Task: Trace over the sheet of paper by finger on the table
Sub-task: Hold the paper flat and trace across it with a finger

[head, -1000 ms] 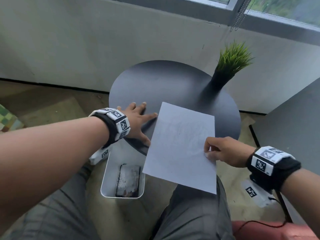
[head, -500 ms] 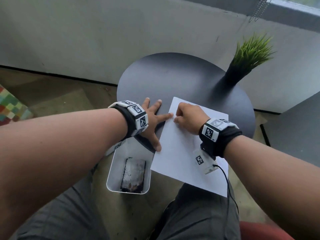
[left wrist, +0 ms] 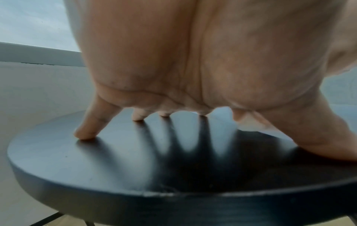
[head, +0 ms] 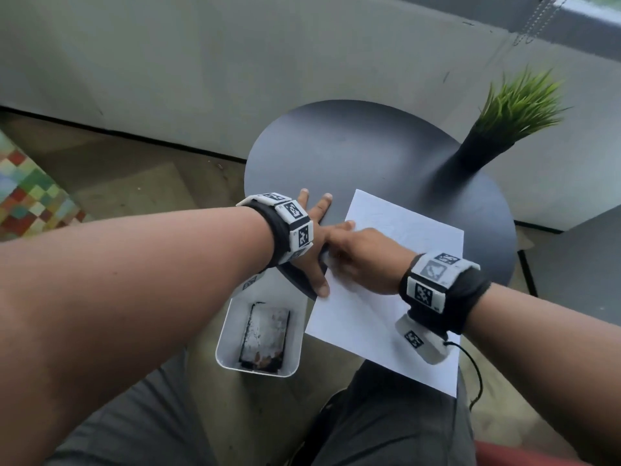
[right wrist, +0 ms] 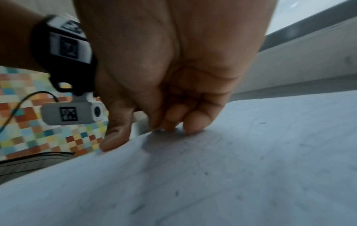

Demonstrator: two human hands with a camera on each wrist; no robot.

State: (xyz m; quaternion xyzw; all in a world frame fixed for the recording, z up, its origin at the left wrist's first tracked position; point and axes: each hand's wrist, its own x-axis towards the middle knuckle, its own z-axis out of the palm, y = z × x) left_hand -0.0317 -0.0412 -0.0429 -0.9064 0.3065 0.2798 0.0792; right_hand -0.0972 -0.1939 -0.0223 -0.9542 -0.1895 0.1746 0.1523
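Fingers (right wrist: 193, 122) of right hand (head: 363, 260) slid to sheet (head: 403, 297) left edge.

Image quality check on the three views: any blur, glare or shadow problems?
Head: sharp, wide-angle bend, soft daylight. Left wrist: left hand close and soft; finger shadows and sheen on the table. Right wrist: motion-blurred; right hand dark against the paper, whose marks are smeared.

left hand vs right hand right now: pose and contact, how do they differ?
The left hand lies spread, fingers straight, on the bare black table; the right hand is curled, fingertips down on the sheet of paper.
The left hand's fingers fan apart; the right hand's fingers bunch together.
The right hand crosses over the left hand's thumb side.
Both wear marker wristbands, and neither grips anything.
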